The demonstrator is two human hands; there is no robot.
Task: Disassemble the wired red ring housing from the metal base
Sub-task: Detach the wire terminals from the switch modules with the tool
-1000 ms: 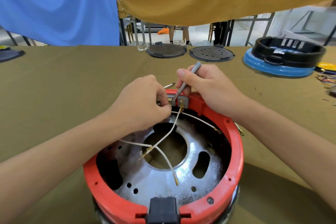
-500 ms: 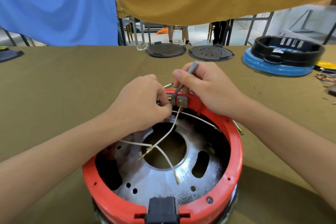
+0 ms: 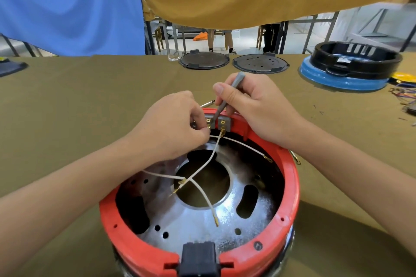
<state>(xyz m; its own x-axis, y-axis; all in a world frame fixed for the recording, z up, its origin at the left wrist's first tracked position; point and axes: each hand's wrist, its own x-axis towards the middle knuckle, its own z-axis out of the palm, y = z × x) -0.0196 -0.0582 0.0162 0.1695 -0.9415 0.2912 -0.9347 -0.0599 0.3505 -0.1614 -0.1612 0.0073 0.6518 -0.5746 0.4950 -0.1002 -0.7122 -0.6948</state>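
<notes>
Right hand point(image 3: 258, 108) grips my grey tool point(image 3: 227, 99) at the red ring housing point(image 3: 290, 186); beside it, left hand point(image 3: 173, 128) pinches a brass wire terminal point(image 3: 208, 126).

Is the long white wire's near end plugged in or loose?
Loose: the white wire ends in a bare terminal lying free on the metal base.

**Red ring sits on its metal base, wires loose**

The red ring point(image 3: 290, 191) sits around the shiny metal base point(image 3: 193, 220) on the olive cloth, a black socket point(image 3: 199, 258) at its near edge and a grey terminal block point(image 3: 224, 124) at the far edge. White wires point(image 3: 202, 193) with brass ends cross the base's central hole
</notes>
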